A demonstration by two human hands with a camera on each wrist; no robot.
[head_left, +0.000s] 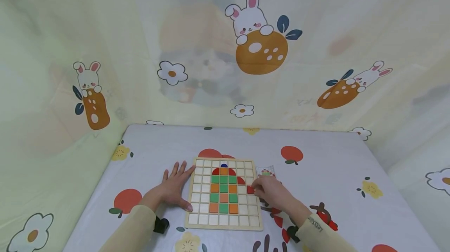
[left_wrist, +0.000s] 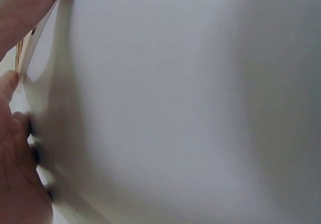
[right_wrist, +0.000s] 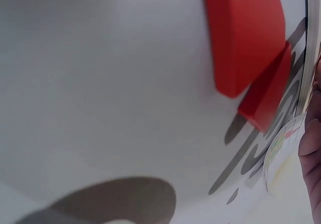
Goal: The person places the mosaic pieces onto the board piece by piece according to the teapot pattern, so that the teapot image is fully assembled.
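In the head view a square wooden grid board [head_left: 224,227] lies flat, its middle cells filled with green, orange, salmon, red and blue blocks. My left hand [head_left: 172,189] is spread along the board's left edge, thumb and fingertips resting on the frame. At the right edge my right hand [head_left: 272,191], fingers curled, pinches a red rounded block [head_left: 250,190] over the grid. Another red rounded block [head_left: 240,181] sits in a cell up and left of it. The fingertips of the right hand are largely hidden in the right wrist view.
Loose red blocks [head_left: 278,221] lie on the printed tablecloth right of the board; the right wrist view shows two red blocks [right_wrist: 253,38] close up. A small pattern card [head_left: 266,170] lies beyond the right hand. Printed cloth walls [head_left: 197,115] surround the table.
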